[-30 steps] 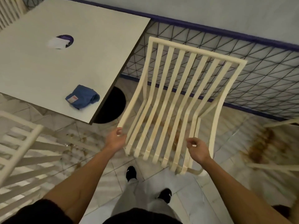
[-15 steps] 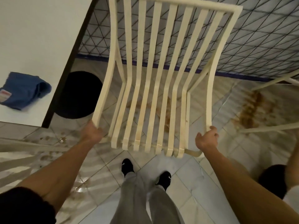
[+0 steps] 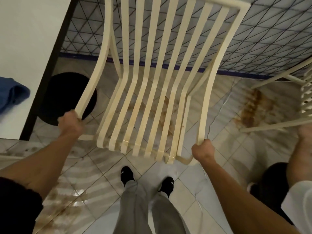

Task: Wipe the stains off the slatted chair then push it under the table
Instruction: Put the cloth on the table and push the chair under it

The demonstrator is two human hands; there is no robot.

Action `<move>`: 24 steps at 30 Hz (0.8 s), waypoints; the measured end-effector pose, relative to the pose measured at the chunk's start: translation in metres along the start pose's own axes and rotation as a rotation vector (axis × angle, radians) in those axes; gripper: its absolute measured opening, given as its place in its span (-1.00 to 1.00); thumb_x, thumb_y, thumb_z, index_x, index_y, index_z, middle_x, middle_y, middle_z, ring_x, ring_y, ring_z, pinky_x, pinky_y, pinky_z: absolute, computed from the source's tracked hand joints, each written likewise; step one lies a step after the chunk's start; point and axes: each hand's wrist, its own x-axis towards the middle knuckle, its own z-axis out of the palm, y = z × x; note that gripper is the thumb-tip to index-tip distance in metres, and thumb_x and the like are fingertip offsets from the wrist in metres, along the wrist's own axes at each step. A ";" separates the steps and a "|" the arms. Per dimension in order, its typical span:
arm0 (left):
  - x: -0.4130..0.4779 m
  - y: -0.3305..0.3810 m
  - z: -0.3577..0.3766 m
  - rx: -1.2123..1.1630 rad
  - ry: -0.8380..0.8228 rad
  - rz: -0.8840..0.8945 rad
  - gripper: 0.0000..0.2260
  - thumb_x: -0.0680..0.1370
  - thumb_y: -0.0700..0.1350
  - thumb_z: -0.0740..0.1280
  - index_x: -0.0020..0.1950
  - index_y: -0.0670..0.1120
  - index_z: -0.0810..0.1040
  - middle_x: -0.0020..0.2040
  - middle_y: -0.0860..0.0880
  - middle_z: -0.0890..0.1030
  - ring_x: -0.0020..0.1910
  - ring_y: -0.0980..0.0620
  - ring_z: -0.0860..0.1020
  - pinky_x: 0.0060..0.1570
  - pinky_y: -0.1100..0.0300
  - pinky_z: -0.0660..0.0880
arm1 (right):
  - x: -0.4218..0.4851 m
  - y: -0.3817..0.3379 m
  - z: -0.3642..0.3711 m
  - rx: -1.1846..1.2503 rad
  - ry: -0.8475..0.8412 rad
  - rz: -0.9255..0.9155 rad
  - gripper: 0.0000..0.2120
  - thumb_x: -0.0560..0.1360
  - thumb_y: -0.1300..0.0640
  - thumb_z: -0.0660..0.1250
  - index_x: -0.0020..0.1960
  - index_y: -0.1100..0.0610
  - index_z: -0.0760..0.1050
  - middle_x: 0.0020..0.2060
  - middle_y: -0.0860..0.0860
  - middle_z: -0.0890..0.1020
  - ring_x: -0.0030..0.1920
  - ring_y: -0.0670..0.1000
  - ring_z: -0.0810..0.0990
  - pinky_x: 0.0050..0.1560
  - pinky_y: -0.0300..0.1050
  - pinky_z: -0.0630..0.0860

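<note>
My left hand (image 3: 70,123) and right hand (image 3: 202,152) each grip a front corner of the slatted chair (image 3: 152,81), just beside the table (image 3: 25,39). I would set it steady, then fetch the blue cloth (image 3: 11,93) for the stains (image 3: 170,154).

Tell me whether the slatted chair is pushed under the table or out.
Out. The chair is beside the table, its whole seat showing; left hand and right hand grip its side rails.

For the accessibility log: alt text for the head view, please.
The left hand and right hand grip a cream slatted chair by its front corners; brown stains mark its seat slats. A white table with a blue cloth is at left.
</note>
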 end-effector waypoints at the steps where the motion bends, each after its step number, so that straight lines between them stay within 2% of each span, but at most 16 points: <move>1: 0.005 0.001 -0.002 -0.016 -0.005 -0.004 -0.78 0.53 -0.32 0.30 0.14 -0.38 0.47 0.07 -0.40 0.52 0.12 -0.44 0.43 0.02 -0.18 0.45 | -0.003 -0.001 0.005 -0.003 -0.017 0.011 -0.61 0.56 0.25 0.24 0.35 0.31 0.31 0.21 0.24 0.49 0.19 0.24 0.51 0.03 -0.04 0.47; 5: 0.008 -0.001 -0.011 -0.167 -0.032 0.036 -0.62 0.53 -0.36 0.26 0.36 -0.33 0.37 0.25 -0.39 0.44 0.27 -0.39 0.38 0.25 -0.16 0.41 | -0.017 -0.002 0.021 0.011 -0.065 0.060 -0.63 0.55 0.23 0.25 0.32 0.32 0.32 0.18 0.22 0.50 0.12 0.19 0.51 -0.02 -0.08 0.48; 9: 0.000 0.002 -0.018 -0.362 -0.073 0.057 -0.58 0.61 -0.26 0.23 0.47 -0.24 0.32 0.37 -0.32 0.41 0.37 -0.31 0.36 0.38 -0.02 0.31 | -0.028 0.005 0.034 0.062 -0.106 0.101 -0.62 0.50 0.18 0.30 0.25 0.32 0.38 0.10 0.21 0.53 0.10 0.21 0.55 0.02 -0.01 0.56; 12: -0.040 0.019 -0.008 -0.568 -0.182 0.048 -0.71 0.60 -0.24 0.26 0.32 -0.23 0.51 0.24 -0.25 0.55 0.26 -0.22 0.50 0.28 0.03 0.40 | -0.038 0.010 0.041 0.127 -0.210 0.107 -0.68 0.43 0.15 0.34 0.12 0.29 0.47 -0.03 0.16 0.59 -0.02 0.19 0.62 0.00 0.13 0.64; 14: -0.084 0.033 0.011 -0.643 -0.322 -0.011 -0.83 0.58 -0.16 0.30 0.13 -0.09 0.61 0.11 -0.15 0.63 0.12 -0.16 0.57 0.18 0.00 0.50 | -0.045 0.012 0.044 0.189 -0.305 0.081 -0.69 0.42 0.08 0.35 0.07 0.26 0.52 -0.10 0.12 0.64 -0.09 0.16 0.66 -0.03 0.13 0.65; 16: -0.136 0.045 0.038 -0.739 -0.555 -0.196 -0.90 0.56 -0.07 0.30 0.03 -0.02 0.57 0.02 -0.09 0.61 0.01 -0.12 0.58 0.06 -0.08 0.57 | -0.050 0.014 0.039 0.189 -0.436 0.050 -0.69 0.49 -0.03 0.34 0.07 0.20 0.56 -0.13 0.10 0.68 -0.14 0.11 0.69 0.01 0.09 0.64; 19: -0.200 0.057 0.075 -0.850 -0.889 -0.518 -0.70 0.48 0.06 0.35 0.05 -0.14 0.50 -0.17 -0.12 0.54 -0.23 -0.10 0.53 -0.17 -0.04 0.54 | -0.041 0.011 0.021 0.085 -0.686 0.002 -0.57 0.58 -0.20 0.22 0.10 0.16 0.58 -0.03 0.05 0.69 -0.05 0.08 0.67 0.02 -0.01 0.55; 20: -0.217 0.063 0.078 -0.953 -1.021 -0.644 -0.62 0.48 0.09 0.36 0.12 -0.17 0.46 -0.09 -0.17 0.55 -0.21 -0.14 0.55 -0.18 -0.06 0.56 | -0.034 0.008 0.014 0.099 -0.717 -0.003 -0.55 0.58 -0.23 0.20 0.11 0.15 0.57 0.00 0.05 0.68 -0.01 0.10 0.66 0.05 0.00 0.53; 22: -0.242 0.070 0.092 -1.168 -1.215 -0.858 -0.51 0.53 0.11 0.36 0.28 -0.17 0.31 0.25 -0.30 0.45 -0.01 -0.34 0.56 -0.11 -0.27 0.58 | -0.016 -0.004 0.003 0.267 -0.672 0.008 -0.60 0.59 -0.19 0.22 0.12 0.14 0.54 0.04 0.07 0.63 0.04 0.15 0.64 0.11 0.08 0.54; 24: -0.253 0.085 0.099 -1.369 -1.228 -0.963 -0.35 0.47 0.09 0.47 0.38 -0.17 0.25 0.38 -0.33 0.34 0.20 -0.40 0.48 0.07 -0.37 0.49 | 0.001 -0.020 -0.005 0.455 -0.587 0.028 -0.69 0.62 -0.05 0.24 0.11 0.19 0.53 0.02 0.10 0.61 -0.01 0.15 0.62 0.08 0.09 0.58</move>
